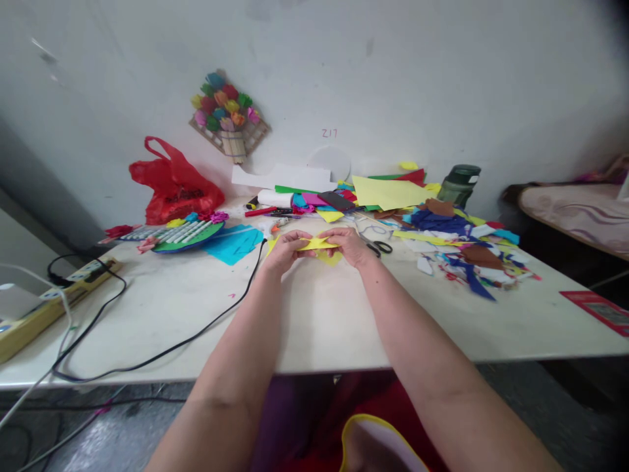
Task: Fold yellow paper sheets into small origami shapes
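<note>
A small folded piece of yellow paper is pinched between both my hands above the white table. My left hand grips its left end and my right hand grips its right end. Another yellow scrap lies on the table just under the hands. Black-handled scissors rest right of my right hand.
Heaps of coloured paper and scraps cover the back right. Also there: a red plastic bag, a round craft piece, a blue sheet, a green bottle, a black cable, a power strip, a phone.
</note>
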`<action>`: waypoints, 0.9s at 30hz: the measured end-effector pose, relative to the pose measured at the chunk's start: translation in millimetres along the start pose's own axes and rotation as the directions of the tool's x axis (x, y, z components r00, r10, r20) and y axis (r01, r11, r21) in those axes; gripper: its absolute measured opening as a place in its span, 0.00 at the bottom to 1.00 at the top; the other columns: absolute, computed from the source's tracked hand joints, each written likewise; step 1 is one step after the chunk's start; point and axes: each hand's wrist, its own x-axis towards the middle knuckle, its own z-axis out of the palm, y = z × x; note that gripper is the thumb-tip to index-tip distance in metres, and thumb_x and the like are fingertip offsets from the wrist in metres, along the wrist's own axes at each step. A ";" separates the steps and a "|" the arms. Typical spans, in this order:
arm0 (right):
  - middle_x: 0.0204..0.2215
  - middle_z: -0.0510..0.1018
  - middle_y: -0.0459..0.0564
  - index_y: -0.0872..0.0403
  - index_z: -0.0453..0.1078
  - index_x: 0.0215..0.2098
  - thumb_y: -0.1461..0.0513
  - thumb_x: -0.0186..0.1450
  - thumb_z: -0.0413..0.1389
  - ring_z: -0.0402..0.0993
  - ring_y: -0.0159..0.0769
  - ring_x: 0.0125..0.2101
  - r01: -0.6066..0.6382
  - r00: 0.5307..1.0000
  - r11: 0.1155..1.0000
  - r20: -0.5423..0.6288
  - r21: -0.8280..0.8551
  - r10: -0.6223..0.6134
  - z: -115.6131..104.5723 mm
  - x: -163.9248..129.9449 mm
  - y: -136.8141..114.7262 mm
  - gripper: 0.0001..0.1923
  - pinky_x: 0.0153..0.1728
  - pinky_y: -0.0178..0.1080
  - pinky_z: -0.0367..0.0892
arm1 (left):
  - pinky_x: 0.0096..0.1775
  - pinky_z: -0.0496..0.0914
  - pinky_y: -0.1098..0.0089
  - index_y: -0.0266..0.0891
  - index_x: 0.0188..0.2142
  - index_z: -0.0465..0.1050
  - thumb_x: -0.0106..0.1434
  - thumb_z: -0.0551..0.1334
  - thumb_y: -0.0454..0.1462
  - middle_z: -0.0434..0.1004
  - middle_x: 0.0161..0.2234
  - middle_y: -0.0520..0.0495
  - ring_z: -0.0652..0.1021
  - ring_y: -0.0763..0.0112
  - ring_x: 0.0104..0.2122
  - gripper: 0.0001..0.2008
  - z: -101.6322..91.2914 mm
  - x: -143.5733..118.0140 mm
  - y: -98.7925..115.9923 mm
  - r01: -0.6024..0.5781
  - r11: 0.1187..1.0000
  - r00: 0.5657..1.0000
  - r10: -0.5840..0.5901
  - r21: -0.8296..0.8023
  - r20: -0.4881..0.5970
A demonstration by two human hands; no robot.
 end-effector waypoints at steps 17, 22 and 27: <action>0.18 0.74 0.46 0.59 0.75 0.25 0.57 0.47 0.63 0.62 0.24 0.15 0.026 0.999 0.993 -0.021 -0.118 -0.028 1.4 1.1 2.3 0.12 0.18 0.31 0.61 | 0.32 0.73 0.68 0.33 0.31 0.70 0.46 0.66 0.37 0.76 0.28 0.47 0.77 0.69 0.28 0.13 2.1 0.6 -0.1 -0.042 0.998 0.999 0.043 0.054 -0.010; 0.21 0.75 0.45 0.58 0.74 0.31 0.60 0.47 0.63 0.66 0.25 0.18 0.003 1.000 0.991 -0.030 -0.133 -0.007 -0.2 3.8 5.6 0.13 0.18 0.30 0.63 | 0.35 0.74 0.65 0.34 0.37 0.69 0.46 0.67 0.37 0.74 0.28 0.50 0.78 0.70 0.29 0.18 2.2 0.1 1.0 -0.072 0.989 0.997 0.075 0.127 -0.018; 0.16 0.74 0.47 0.59 0.72 0.25 0.57 0.52 0.61 0.63 0.25 0.14 -0.083 0.996 0.975 0.002 -0.208 0.085 -1.6 1.0 3.5 0.11 0.14 0.28 0.59 | 0.40 0.74 0.61 0.34 0.44 0.69 0.49 0.67 0.38 0.74 0.31 0.49 0.77 0.70 0.33 0.22 4.7 -2.4 3.4 -0.137 0.971 0.989 0.124 0.194 0.079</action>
